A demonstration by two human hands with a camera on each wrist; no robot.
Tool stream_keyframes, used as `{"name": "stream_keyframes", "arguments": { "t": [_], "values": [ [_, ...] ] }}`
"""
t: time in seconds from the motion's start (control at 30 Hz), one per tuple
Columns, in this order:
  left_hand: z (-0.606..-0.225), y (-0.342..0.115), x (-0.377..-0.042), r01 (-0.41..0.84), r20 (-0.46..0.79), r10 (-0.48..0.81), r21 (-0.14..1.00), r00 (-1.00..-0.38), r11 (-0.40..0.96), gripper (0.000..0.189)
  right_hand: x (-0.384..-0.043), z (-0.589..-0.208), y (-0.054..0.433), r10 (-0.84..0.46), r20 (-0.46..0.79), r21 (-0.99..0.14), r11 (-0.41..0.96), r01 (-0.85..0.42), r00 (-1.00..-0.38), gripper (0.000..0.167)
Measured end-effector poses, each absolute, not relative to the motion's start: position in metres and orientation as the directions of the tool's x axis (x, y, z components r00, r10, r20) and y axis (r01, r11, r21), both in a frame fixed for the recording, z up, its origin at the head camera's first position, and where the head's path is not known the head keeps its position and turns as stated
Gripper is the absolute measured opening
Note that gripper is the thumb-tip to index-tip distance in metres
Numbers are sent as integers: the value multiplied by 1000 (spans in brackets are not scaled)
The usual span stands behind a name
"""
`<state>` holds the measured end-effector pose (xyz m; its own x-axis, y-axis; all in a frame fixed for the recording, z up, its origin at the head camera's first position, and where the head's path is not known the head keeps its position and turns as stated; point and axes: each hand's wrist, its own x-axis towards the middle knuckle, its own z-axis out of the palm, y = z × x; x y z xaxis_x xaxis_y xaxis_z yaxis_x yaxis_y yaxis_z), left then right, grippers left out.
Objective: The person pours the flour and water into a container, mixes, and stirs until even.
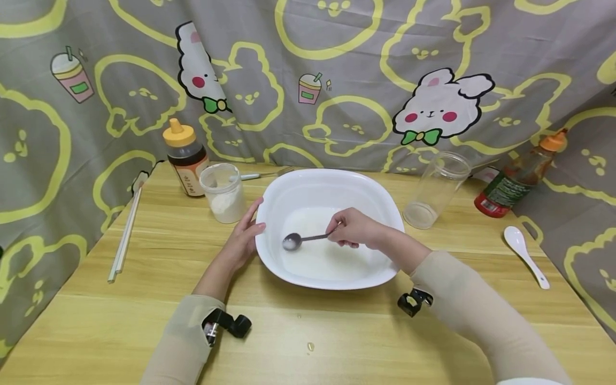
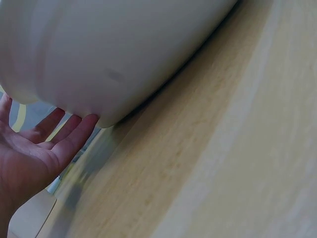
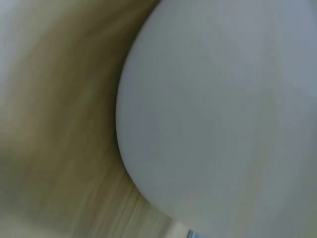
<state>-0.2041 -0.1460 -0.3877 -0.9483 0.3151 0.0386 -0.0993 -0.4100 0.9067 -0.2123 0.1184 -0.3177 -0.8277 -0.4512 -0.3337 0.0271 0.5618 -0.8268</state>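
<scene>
A white basin (image 1: 327,177) stands mid-table with whitish liquid (image 1: 313,266) in its bottom. Inside it, my right hand (image 1: 353,229) pinches the handle of a dark metal spoon (image 1: 292,242), whose bowl lies low over the liquid at the left. My left hand (image 1: 242,239) rests against the basin's left side, its thumb and fingers spread near the rim. In the left wrist view the extended fingers (image 2: 74,136) touch the basin's outer wall (image 2: 124,54). Only the basin's outside (image 3: 198,124) and the table show in the right wrist view; the right hand is out of that frame.
Behind the left hand stand a jar of white powder (image 1: 226,206) and a yellow-capped bottle (image 1: 185,158). White chopsticks (image 1: 126,235) lie far left. At right are a clear empty jar (image 1: 435,190), an orange-capped sauce bottle (image 1: 517,179) and a white spoon (image 1: 522,251). A patterned curtain (image 1: 346,128) hangs behind.
</scene>
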Motion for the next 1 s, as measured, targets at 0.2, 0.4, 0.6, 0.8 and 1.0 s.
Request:
{"name": "stream_keyframes", "arguments": {
  "t": [0.2, 0.4, 0.6, 0.8, 1.0],
  "values": [
    [-387, -146, -204, -106, 28, 311, 908, -950, -404, 65, -197, -308, 131, -567, -393, -816, 578, -11, -724, 7],
    [-386, -147, -204, -111, 19, 307, 910, -951, -401, 64, -198, -294, 161, -624, -415, -757, 640, -129, -662, 7],
    [-386, -147, -204, -109, 20, 309, 912, -951, -395, 63, -200, -270, 191, -587, -433, -632, 739, -234, -684, 11],
    [-386, -148, -204, -102, 25, 308, 915, -951, -391, 63, -209, -258, 204, -494, -386, -504, 820, -270, -779, 9],
    [-386, -147, -204, -97, 34, 310, 912, -950, -398, 63, -222, -264, 207, -400, -343, -529, 830, -177, -850, 10]
  ]
}}
